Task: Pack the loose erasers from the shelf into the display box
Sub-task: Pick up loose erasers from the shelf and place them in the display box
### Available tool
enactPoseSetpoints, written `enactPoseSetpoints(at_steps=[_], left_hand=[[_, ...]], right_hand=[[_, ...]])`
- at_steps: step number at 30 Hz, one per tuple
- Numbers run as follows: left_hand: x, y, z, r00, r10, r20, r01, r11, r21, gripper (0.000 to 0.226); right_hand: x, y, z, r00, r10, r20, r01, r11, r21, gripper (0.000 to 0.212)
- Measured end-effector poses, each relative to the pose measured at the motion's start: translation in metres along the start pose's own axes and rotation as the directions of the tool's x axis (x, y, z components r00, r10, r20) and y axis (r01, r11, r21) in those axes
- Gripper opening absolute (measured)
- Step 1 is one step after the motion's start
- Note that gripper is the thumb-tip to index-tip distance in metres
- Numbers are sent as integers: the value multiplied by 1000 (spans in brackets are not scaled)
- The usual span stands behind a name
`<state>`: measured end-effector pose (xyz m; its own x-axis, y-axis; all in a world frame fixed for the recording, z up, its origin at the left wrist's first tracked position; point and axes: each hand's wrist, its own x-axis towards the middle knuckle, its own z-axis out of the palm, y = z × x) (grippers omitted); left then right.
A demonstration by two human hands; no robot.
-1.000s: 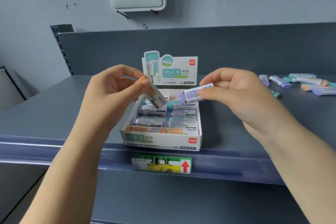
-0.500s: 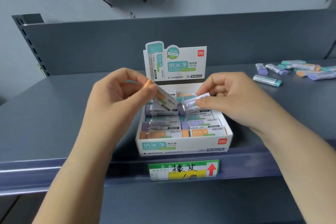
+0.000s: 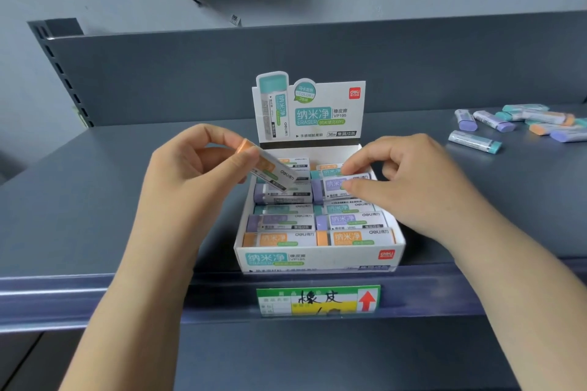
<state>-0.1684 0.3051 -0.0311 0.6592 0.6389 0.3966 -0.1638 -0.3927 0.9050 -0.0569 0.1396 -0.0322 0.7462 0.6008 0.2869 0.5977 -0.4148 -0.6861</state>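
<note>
the left hand (image 3: 190, 181) has its grip closed on an orange-capped eraser (image 3: 270, 168), pinched between thumb and fingers at the cap end and tilted down over the far left of the display box (image 3: 317, 259). the right hand (image 3: 409, 187) pinches a purple-capped eraser (image 3: 333, 188) between thumb and forefinger, low among the far right rows. the box sits at the near edge of the shelf (image 3: 79, 216), mostly filled with two columns of erasers, orange ones nearest. its upright card (image 3: 317, 111) reads "eraser", "vp195", "deli". below, a price tag (image 3: 317, 300) carries handwriting and a red arrow. far right on the shelf lie loose erasers (image 3: 508, 124), well apart from the box.
</note>
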Motion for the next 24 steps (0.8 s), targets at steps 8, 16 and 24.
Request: enactPoseSetpoints(at_steps=[8,16,24], left_hand=[[-1,-1,0,1000,-11,4,11,1000,8,6],[-1,1,1,1000,-18,17,17,1000,2,7],[2,9,3,993,-62,103,68,996,-56,9]], right_hand=[[4,6,3,999,-37,-3,36,996,-83,7],[2,5,2,999,-38,0,38,999,-39,17],[2,-1,-4,994,-78,-70,87,988,129,11]])
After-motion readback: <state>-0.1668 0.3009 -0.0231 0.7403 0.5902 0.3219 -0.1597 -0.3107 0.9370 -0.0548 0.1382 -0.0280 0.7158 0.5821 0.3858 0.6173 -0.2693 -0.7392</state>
